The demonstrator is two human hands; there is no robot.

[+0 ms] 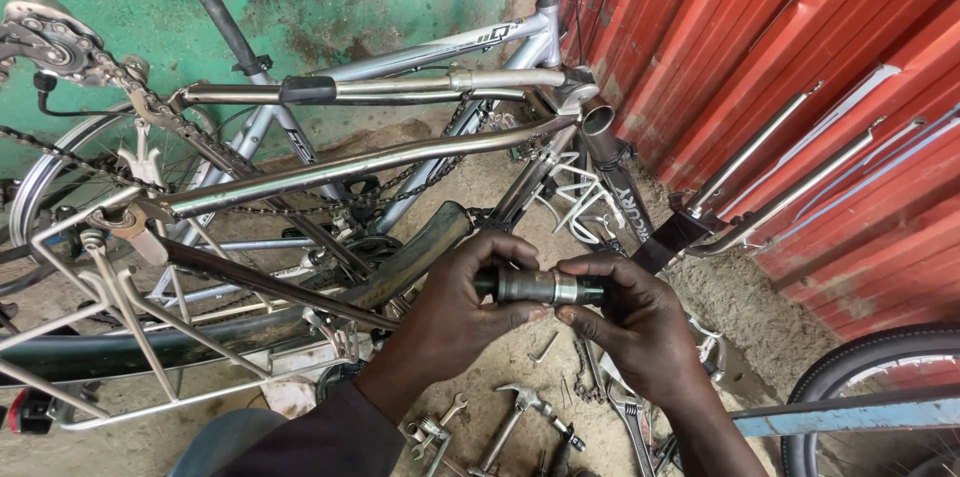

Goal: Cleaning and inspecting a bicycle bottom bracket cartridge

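The metal cylinder (540, 287), a short grey part with a bright ring near its right end and dark ends, lies horizontally across the lower centre of the view, its long axis running left to right between the two hands. The left hand (455, 312) is clamped around its left end, thumb on top and fingers wrapped beneath. The right hand (630, 322) grips the right end, fingertips closed on the bright ring; whether the dark tip past it is a separate piece cannot be told from this angle. Both hands are equally near, each holding one end, so only the middle of the cylinder shows. Just above and behind the hands stands an upturned bicycle frame (370, 162), its open tube end (597, 120) above the right hand and a black mudguard (410, 257) close beside the left thumb. Loose tools lie on the sandy ground (750, 307) below the wrists, among them a hammer (515, 407) and spanners (632, 422). A red corrugated wall (800, 57) closes off the right side; open room remains toward the person.
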